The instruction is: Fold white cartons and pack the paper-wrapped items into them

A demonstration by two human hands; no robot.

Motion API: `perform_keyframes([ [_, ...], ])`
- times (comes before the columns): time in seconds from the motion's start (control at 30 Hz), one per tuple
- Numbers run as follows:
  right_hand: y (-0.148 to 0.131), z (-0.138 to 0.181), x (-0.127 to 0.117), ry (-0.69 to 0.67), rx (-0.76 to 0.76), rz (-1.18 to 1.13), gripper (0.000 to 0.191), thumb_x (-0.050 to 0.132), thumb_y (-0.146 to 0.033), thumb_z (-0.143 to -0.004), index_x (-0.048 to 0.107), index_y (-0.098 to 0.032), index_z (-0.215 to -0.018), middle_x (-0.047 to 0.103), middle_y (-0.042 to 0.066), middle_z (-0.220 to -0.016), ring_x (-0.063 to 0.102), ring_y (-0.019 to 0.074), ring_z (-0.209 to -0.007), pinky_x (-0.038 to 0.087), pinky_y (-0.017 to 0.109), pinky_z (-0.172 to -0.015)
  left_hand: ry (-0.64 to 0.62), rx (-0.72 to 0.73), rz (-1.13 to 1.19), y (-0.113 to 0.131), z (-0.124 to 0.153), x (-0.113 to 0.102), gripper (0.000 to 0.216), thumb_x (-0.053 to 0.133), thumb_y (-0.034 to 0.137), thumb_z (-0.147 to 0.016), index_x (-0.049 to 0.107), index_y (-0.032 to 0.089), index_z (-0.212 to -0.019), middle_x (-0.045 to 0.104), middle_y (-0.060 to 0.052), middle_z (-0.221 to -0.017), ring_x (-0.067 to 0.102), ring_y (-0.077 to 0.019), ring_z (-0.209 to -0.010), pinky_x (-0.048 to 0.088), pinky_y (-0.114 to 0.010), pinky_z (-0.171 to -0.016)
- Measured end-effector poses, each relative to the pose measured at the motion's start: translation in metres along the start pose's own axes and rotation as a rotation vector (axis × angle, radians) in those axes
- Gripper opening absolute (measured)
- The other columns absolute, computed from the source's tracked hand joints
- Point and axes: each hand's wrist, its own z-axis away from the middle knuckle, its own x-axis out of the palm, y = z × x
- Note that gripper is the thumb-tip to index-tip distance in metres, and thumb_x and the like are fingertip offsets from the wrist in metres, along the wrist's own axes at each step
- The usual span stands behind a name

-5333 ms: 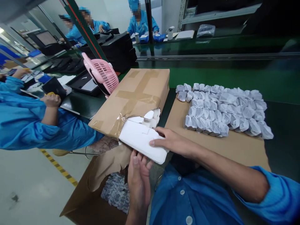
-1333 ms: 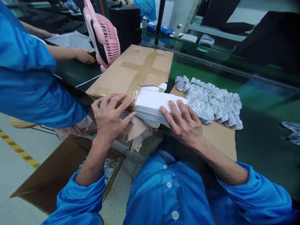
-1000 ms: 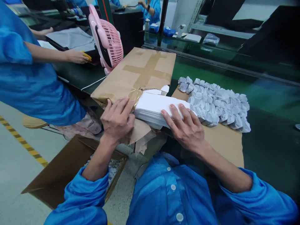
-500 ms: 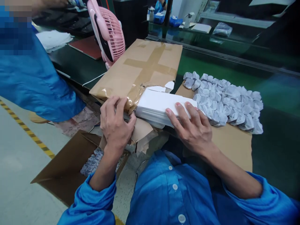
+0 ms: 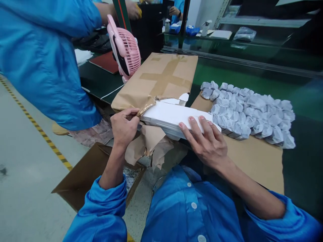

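A package in brown wrapping paper (image 5: 161, 64), crossed with tape, lies on the table with its near side torn. Out of the tear projects a white-topped stack (image 5: 171, 115) with layered, translucent edges. My left hand (image 5: 124, 127) is closed, pinching the wrapping paper at the torn near corner. Across the right end of the stack rests my right hand (image 5: 205, 141), its fingers spread on the white top and its thumb out of sight. Ragged paper flaps (image 5: 151, 141) hang below the stack, over the table edge.
Rows of small paper-wrapped pieces (image 5: 252, 111) lie on a cardboard sheet (image 5: 257, 161) at right. A pink fan (image 5: 126, 50) stands behind the package. An open carton (image 5: 80, 178) sits on the floor at lower left. A co-worker in blue (image 5: 50, 60) is close on the left.
The tear at the near corner has widened, and more brown paper hangs down. My left hand has tightened into a pinch; my right hand stays on the stack. The co-worker has shifted right in view.
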Motion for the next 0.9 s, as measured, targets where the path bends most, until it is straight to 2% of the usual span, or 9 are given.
perform_keyframes([
  [0.13, -0.008, 0.000, -0.004, -0.050, 0.080, -0.035, 0.055, 0.053, -0.019, -0.095, 0.042, -0.017, -0.148, 0.059, 0.014, -0.138, 0.043, 0.0350, -0.138, 0.039, 0.045, -0.107, -0.015, 0.179, -0.248, 0.004, 0.007, -0.002, 0.036, 0.057, 0.017, -0.075, 0.073, 0.016, -0.107, 0.075, -0.008, -0.104, 0.069, -0.0252, -0.098, 0.056, -0.037, -0.088],
  [0.23, -0.016, -0.008, -0.008, -0.086, 0.124, -0.064, 0.057, 0.051, -0.016, -0.095, 0.038, -0.013, -0.151, 0.055, 0.020, -0.140, 0.038, 0.0382, -0.140, 0.039, 0.050, -0.108, -0.037, 0.222, -0.358, 0.006, 0.006, -0.005, 0.034, 0.058, 0.017, -0.075, 0.075, 0.017, -0.104, 0.076, -0.008, -0.103, 0.070, -0.0269, -0.098, 0.055, -0.040, -0.089],
  [0.37, -0.025, -0.023, -0.007, -0.091, 0.092, -0.145, 0.061, 0.048, -0.017, -0.096, 0.029, -0.014, -0.154, 0.048, 0.019, -0.148, 0.043, 0.0349, -0.138, 0.040, 0.050, -0.108, -0.045, 0.103, -0.146, 0.004, -0.002, -0.007, 0.041, 0.057, 0.011, -0.071, 0.075, 0.020, -0.106, 0.077, -0.005, -0.095, 0.072, -0.0214, -0.087, 0.057, -0.034, -0.083],
  [0.47, -0.026, -0.030, -0.004, -0.106, 0.068, -0.185, 0.062, 0.047, -0.017, -0.097, 0.025, -0.017, -0.156, 0.052, 0.017, -0.144, 0.050, 0.0315, -0.132, 0.043, 0.047, -0.106, -0.032, 0.019, 0.014, 0.001, -0.005, -0.005, 0.047, 0.057, 0.009, -0.068, 0.073, 0.018, -0.111, 0.077, -0.003, -0.086, 0.072, -0.0176, -0.079, 0.057, -0.030, -0.078],
  [0.57, -0.022, -0.030, -0.003, -0.052, -0.006, -0.087, 0.056, 0.049, -0.019, -0.097, 0.036, -0.014, -0.151, 0.060, 0.017, -0.135, 0.058, 0.0302, -0.123, 0.044, 0.041, -0.102, -0.002, -0.047, 0.180, -0.004, -0.006, -0.001, 0.051, 0.059, 0.007, -0.066, 0.070, 0.017, -0.115, 0.076, -0.001, -0.081, 0.072, -0.0159, -0.079, 0.058, -0.027, -0.076],
  [0.7, -0.017, -0.026, -0.004, -0.004, -0.056, 0.023, 0.049, 0.049, -0.020, -0.096, 0.046, -0.010, -0.144, 0.064, 0.018, -0.130, 0.063, 0.0321, -0.115, 0.044, 0.042, -0.100, 0.092, -0.145, 0.369, -0.011, -0.007, 0.006, 0.052, 0.061, 0.005, -0.063, 0.068, 0.016, -0.113, 0.076, -0.001, -0.081, 0.072, -0.0150, -0.079, 0.058, -0.024, -0.073],
  [0.9, -0.016, -0.021, 0.001, 0.010, -0.068, 0.015, 0.052, 0.054, -0.024, -0.094, 0.047, -0.011, -0.144, 0.064, 0.018, -0.130, 0.063, 0.0330, -0.115, 0.043, 0.042, -0.100, -0.001, -0.207, 0.472, -0.017, -0.012, 0.005, 0.058, 0.062, 0.004, -0.060, 0.068, 0.018, -0.116, 0.076, -0.001, -0.079, 0.070, -0.0139, -0.076, 0.057, -0.021, -0.067],
])
